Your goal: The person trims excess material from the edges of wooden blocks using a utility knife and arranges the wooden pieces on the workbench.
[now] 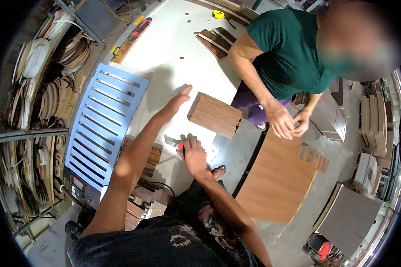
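Brown wood-grain panel, rectangular, lies flat on the white table near the edge on the co-worker's side, just beyond the hands; one end has small dark notches. Red-handled tool has a flat greyish blade pointing left over the tabletop; exact type too small to call. Right hand is closed around its handle, back of hand up. Left hand is free, fingers extended, above the table just left of the panel; can't tell if it touches the surface. Far part of the table: yellow tape measure, dark wood strips in a loose pile. Left edge: light-blue slatted frame. Co-worker in a green shirt stands across on the right, both hands close together in front. Below those hands, a large plywood sheet with a small stack of wood pieces on it. Room: concrete floor, racks of curved strips at left, stacked boards at far right.
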Demonstrator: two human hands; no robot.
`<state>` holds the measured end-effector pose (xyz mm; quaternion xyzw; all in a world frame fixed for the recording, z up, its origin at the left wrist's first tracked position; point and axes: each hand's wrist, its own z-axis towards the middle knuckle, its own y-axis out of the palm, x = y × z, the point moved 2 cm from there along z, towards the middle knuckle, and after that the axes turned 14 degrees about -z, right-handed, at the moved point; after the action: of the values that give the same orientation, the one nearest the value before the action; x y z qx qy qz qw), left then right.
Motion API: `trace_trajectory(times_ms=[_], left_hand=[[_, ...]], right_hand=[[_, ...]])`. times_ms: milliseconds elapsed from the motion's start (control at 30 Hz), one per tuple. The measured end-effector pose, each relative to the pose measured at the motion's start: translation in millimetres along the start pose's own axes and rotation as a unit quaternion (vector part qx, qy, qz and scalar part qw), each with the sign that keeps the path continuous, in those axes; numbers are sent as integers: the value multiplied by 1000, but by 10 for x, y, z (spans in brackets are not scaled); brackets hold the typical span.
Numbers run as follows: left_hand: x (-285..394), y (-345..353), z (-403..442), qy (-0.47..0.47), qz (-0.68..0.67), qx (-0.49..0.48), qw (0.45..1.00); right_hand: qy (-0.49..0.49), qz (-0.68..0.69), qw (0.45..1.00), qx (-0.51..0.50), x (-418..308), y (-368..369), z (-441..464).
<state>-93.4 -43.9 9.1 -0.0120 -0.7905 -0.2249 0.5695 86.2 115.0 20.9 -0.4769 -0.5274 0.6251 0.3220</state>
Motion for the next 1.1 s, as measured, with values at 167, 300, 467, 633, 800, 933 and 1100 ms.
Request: trace_trajectory(times_ms=[167,300,467,633,800,933,1100], left_hand=[[-324,291,-81,-19,-30,17,999],[-529,504,-122,12,-80,37,996],[-557,604,-74,29,-100,61,993],[-644,571,-64,43,-98,57,993],[-615,612,-88,47,-87,76,992],[-618,571,-68,57,-100,71,991],[-574,595,-79,42,-87,86,992]], right_hand=[[95,91,978,163,347,-492,-91],[307,298,872,236,1160,-324,-8],[301,588,739,135,1644,-108,339],[319,622,705,121,1529,-202,368],[312,619,711,115,1581,-133,350],[315,620,711,106,1609,-111,349],[331,613,710,103,1569,-177,352]])
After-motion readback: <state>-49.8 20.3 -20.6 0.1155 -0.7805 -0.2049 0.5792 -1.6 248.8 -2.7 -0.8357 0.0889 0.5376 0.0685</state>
